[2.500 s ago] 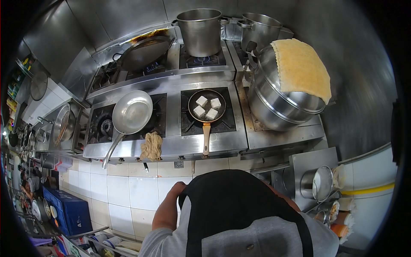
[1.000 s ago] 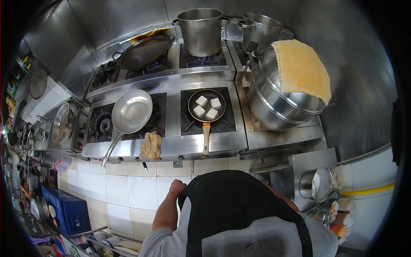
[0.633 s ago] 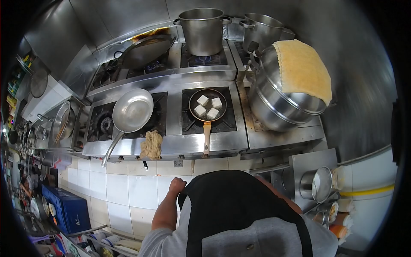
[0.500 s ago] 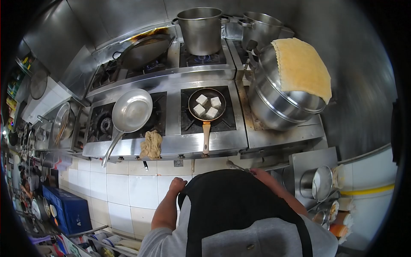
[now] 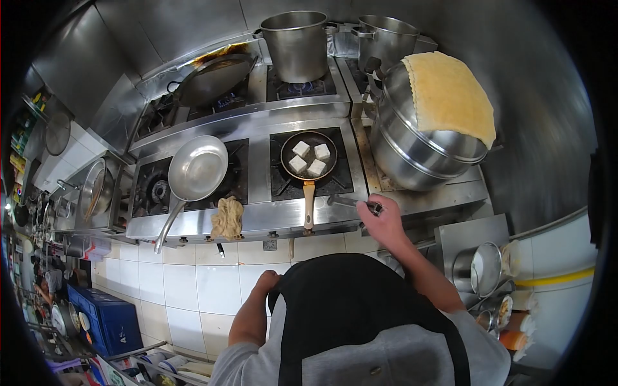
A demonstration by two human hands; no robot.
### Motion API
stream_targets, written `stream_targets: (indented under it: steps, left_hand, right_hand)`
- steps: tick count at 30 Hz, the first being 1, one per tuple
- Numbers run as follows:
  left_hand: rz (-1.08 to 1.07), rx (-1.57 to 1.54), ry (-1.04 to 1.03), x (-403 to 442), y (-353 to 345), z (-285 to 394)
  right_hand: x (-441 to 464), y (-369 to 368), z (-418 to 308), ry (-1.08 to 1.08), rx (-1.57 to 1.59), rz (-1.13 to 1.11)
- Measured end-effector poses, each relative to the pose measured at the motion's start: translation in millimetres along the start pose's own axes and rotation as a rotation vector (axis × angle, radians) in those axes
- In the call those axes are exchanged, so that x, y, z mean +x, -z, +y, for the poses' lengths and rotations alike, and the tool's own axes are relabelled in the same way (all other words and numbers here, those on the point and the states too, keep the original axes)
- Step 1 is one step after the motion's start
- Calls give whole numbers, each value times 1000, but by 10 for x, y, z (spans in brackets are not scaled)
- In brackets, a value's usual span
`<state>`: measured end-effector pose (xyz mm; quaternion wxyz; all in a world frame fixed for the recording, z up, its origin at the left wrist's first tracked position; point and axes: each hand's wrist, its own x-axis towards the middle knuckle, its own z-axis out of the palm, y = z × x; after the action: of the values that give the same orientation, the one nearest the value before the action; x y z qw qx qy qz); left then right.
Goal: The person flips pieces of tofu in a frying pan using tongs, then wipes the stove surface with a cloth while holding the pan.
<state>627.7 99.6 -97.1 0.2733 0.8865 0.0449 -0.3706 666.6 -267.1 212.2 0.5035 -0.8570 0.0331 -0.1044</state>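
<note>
My right hand point(image 5: 381, 219) is closed around metal tongs point(image 5: 343, 201) with a dark part by the fingers. The tongs' tip lies over the stove's front ledge, just right of a small frying pan point(image 5: 309, 186) with a light handle. Several white cubes, maybe tofu point(image 5: 316, 168), sit in that pan, apart from one another. My left hand point(image 5: 268, 280) is curled closed beside my black apron, low over the floor; its inner side is hidden.
An empty-looking steel pan point(image 5: 198, 168) rests on the left burner, beside a crumpled tan cloth point(image 5: 227, 217). Behind stand a wok point(image 5: 215, 80) and a tall pot point(image 5: 295, 48) over a flame. A large steel steamer point(image 5: 418, 151) draped with yellow cloth point(image 5: 449, 96) is at right.
My right hand has moved forward and up from beside my apron to the stove's front edge, carrying the tongs. My left hand has barely moved. The cubes stay in the pan.
</note>
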Motion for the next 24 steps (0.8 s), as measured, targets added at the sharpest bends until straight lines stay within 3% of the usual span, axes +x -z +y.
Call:
stream_targets:
  steps: [8,10,14,16,24]
  left_hand:
    - [15,-119,59,-109,-78,-129]
    - [26,-130,63,-128,-89,-161]
    - [32,-133,86,-151,-115,-217]
    - [16,-143,107,-140,-111,-219]
    - [18,-64,17,-6,-117,-239]
  right_hand:
    - [390,-483,601,-76,-68,-59]
    - [413,-541,648,-255,4,-38]
    - [463,-539,600,-175,-132,-113]
    - [449,-607,602,-42,-169,-17]
    - [538,-582,468,-212,-150,-94]
